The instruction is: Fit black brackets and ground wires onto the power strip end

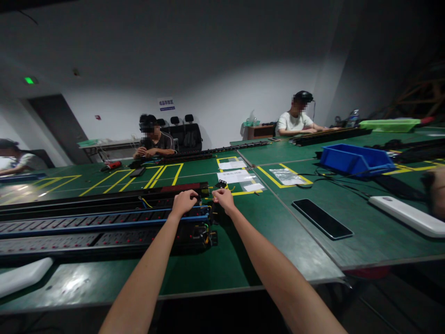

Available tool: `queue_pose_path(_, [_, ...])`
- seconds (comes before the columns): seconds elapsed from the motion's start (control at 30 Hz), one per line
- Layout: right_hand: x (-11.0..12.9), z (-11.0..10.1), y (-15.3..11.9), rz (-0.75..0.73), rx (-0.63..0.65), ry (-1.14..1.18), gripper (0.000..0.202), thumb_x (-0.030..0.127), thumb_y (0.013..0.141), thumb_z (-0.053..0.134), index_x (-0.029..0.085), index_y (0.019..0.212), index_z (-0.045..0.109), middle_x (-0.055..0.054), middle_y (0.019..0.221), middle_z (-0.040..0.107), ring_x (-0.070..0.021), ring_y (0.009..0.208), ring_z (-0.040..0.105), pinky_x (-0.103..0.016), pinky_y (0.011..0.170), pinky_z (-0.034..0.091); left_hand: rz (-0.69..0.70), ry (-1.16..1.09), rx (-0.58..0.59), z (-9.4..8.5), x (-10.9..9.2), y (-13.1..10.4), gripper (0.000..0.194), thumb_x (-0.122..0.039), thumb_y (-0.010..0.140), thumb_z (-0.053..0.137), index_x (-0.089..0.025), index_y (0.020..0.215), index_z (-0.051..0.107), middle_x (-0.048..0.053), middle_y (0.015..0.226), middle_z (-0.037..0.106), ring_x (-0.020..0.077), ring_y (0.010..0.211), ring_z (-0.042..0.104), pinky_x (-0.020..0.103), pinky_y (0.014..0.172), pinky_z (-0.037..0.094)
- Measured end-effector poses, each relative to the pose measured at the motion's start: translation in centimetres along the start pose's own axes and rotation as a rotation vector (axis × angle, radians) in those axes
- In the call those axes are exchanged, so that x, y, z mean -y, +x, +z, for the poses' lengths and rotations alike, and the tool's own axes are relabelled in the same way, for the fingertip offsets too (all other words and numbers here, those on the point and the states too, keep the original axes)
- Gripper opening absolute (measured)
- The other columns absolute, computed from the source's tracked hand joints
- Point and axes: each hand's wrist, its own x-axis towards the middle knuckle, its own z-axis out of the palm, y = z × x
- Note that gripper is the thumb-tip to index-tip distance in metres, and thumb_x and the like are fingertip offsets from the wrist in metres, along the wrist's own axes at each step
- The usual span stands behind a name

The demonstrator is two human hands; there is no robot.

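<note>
Long black power strips (132,214) with rows of sockets and small red parts lie side by side in front of me, their ends to the right. Blue edges run along one of them. My left hand (184,203) is closed over the right end of a strip, fingers bent and pointing right. Just beyond that end, my right hand (224,200) is pinched closed beside thin yellow wires; what lies between its fingertips is too small to make out. A small black end piece (221,184) with holes shows behind the right hand. Loose wires (209,234) stick out of the nearest strip's end.
A phone (322,218), a white elongated device (410,215) and a blue bin (356,159) with black cables stand on the right. Papers (236,176) lie beyond my hands. Another white object (26,277) is at the near left. Several people sit across the green table (264,250).
</note>
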Motion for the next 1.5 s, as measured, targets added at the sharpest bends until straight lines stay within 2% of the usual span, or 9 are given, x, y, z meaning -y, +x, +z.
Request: queue_pose_path(1.5, [0.24,0.03,-0.15,0.002,0.005,0.012,0.016,0.032,0.071,0.065,0.017,0.065,0.066,0.0,0.054,0.062,-0.0137,0.052,0.057,-0.025,0.057,0.046,-0.004,-0.007,-0.001,0.05,-0.06,-0.04,0.029,-0.027,0.082,0.057,-0.031,0.104,0.074,-0.004,0.112,0.076,0.0222,0.11,0.067,0.035,0.097,0.047])
